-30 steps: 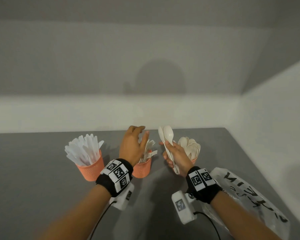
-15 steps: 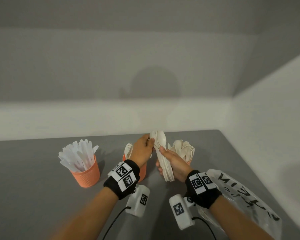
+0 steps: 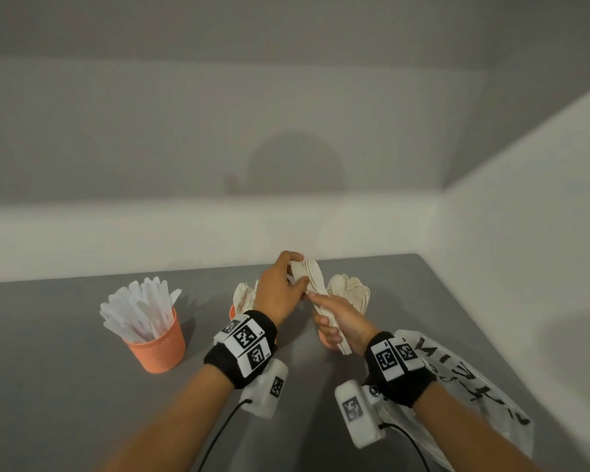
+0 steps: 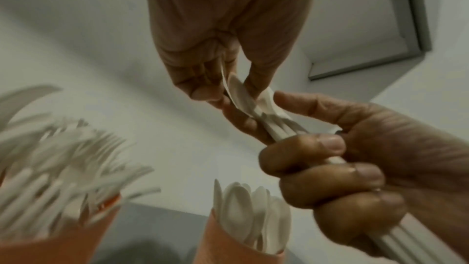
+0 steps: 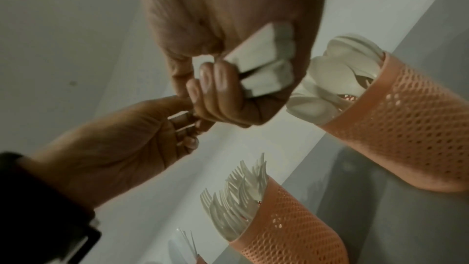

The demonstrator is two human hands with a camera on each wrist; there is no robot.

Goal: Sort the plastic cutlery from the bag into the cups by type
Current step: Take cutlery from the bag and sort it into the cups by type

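Note:
My right hand grips a stack of white plastic spoons by the handles, bowls pointing up. My left hand pinches the bowl of the foremost spoon between thumb and fingers. Below the hands stand three orange mesh cups: the knife cup at the left, the fork cup in the middle, mostly hidden behind my left wrist in the head view, and the spoon cup at the right. Spoon handle ends stick out under my right fist.
A clear plastic bag with black lettering lies on the grey table under my right forearm. White walls close the table at the back and right. Cables hang from both wrist cameras.
My left hand came over from the fork cup to the spoon stack and took hold of the top spoon's bowl. The right hand kept its grip and stayed above the spoon cup.

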